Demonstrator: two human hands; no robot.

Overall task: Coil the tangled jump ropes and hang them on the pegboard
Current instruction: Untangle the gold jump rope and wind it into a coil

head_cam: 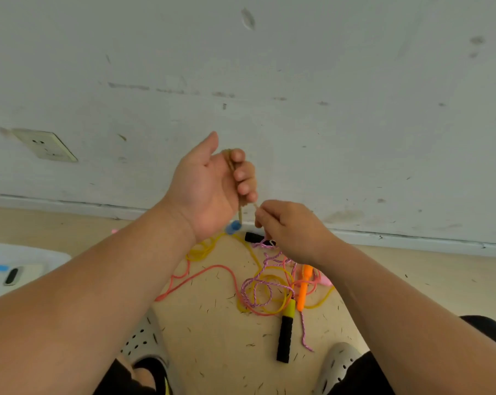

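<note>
Light and limp, the tan rope [240,213] hangs looped in the left hand [207,189], fingers [245,174] curled round it, the right hand [294,230] pinching its strand above the floor tangle [264,283]; best gripped at the gathered loops.

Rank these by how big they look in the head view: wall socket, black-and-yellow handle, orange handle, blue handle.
1. wall socket
2. black-and-yellow handle
3. orange handle
4. blue handle
The blue handle hangs on the tan rope gripped by the left hand and seems partly hidden, so its full size is unsure.
</note>
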